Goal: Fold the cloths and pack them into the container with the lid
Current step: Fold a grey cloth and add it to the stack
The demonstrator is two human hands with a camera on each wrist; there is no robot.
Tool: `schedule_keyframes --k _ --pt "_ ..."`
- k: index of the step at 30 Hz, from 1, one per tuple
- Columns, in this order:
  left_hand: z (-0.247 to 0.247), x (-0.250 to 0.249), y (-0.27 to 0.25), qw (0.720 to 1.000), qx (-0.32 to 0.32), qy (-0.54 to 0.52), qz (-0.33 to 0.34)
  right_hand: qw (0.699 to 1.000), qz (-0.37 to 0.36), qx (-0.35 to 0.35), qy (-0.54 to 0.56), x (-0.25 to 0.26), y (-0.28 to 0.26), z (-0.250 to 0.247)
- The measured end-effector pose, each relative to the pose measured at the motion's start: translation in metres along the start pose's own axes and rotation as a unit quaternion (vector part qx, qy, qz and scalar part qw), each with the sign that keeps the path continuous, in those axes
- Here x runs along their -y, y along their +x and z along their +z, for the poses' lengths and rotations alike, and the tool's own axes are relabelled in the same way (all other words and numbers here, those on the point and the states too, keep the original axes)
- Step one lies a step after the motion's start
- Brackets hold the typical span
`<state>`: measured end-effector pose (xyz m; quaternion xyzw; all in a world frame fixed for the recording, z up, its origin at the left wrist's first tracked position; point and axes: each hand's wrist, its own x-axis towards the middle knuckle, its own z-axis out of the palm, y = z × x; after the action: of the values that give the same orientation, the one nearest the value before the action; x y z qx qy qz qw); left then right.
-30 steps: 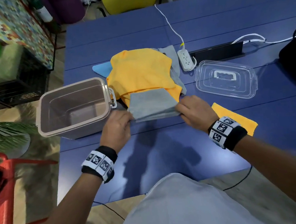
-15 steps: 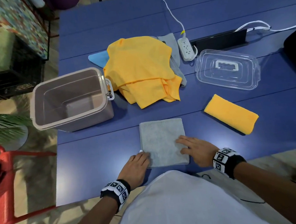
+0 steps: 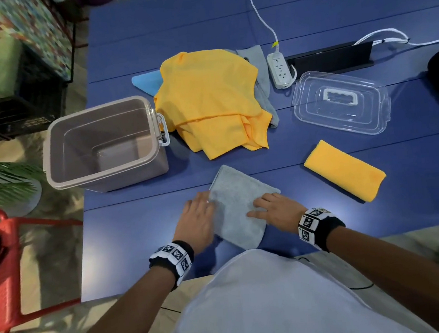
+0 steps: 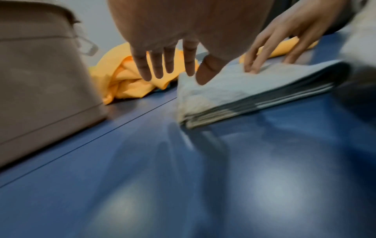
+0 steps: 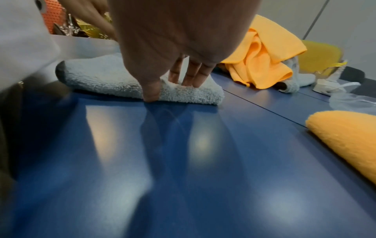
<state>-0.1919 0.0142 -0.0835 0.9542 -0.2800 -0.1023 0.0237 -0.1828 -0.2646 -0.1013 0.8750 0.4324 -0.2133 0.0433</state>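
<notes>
The folded grey cloth (image 3: 237,210) lies flat on the blue tabletop (image 3: 139,235), set askew, just in front of the container (image 3: 103,145) and nearer the person; its stacked layers show along the left edge in the left wrist view. The left hand (image 3: 198,220) rests at the cloth's left edge with fingers straight and together, gripping nothing; the thumb tip touches the cloth's upper surface. The right hand (image 3: 273,210) lies on the cloth's right side, fingers extended and pressing down on the top layer, the thumb down against the cloth's side edge at the tabletop; it holds nothing by curling.

The container, a taupe plastic tub with a clip latch on its right wall, stands open with no cloth inside; its clear lid (image 3: 341,102) lies well to the right of it, handle upward. Between container and lid sits a loose heap of yellow cloth (image 3: 212,100), touching the container's right side; a further grey cloth (image 3: 260,82) and a light blue cloth (image 3: 147,80) show from under the heap. A folded yellow cloth (image 3: 345,171) lies to the right of the container, beyond the grey cloth and apart from it. A white power strip (image 3: 280,69) lies behind the lid, its cable running away across the tabletop.
</notes>
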Motion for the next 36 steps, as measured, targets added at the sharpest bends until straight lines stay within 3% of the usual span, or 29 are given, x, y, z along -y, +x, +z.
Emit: schedule_keyframes --k 2,4,6,9,13,20,23,26,31,34,36 --pt "0.01 -0.025 -0.002 0.994 0.003 -0.037 0.107 1.0 -0.012 0.008 -0.001 0.001 0.003 -0.002" --pt "0.026 -0.041 -0.003 0.985 0.084 -0.044 0.147 1.0 0.002 0.022 0.011 -0.005 0.003 -0.001" --pt "0.04 -0.046 -0.001 0.983 0.129 -0.037 0.126 0.998 0.023 0.034 0.039 -0.013 0.001 0.002" --pt "0.04 -0.042 0.007 0.986 0.142 -0.024 0.088 0.993 0.09 0.044 0.066 -0.015 -0.003 0.002" --pt "0.033 -0.033 0.015 0.988 0.142 0.027 0.056 0.987 0.143 -0.001 0.068 0.002 -0.002 0.009" --pt "0.043 -0.01 -0.017 0.992 0.017 -0.063 0.106 0.985 0.048 -0.155 0.05 0.002 -0.028 0.044" --pt "0.04 -0.006 -0.025 0.984 -0.025 -0.173 0.022 0.974 0.035 -0.212 0.067 0.001 -0.035 0.043" --pt "0.024 -0.006 -0.022 0.941 -0.016 -0.323 -0.104 0.966 0.049 -0.222 0.125 -0.001 -0.037 0.036" --pt "0.017 0.007 0.0 0.849 0.032 -0.47 -0.242 0.902 0.173 -0.116 0.378 -0.002 -0.029 0.018" --pt "0.009 0.012 0.016 0.815 0.031 -0.502 -0.289 0.85 0.272 -0.164 0.419 -0.013 -0.007 0.013" --pt "0.008 0.017 0.026 0.789 0.037 -0.52 -0.324 0.838 0.301 -0.156 0.427 -0.022 0.007 0.009"
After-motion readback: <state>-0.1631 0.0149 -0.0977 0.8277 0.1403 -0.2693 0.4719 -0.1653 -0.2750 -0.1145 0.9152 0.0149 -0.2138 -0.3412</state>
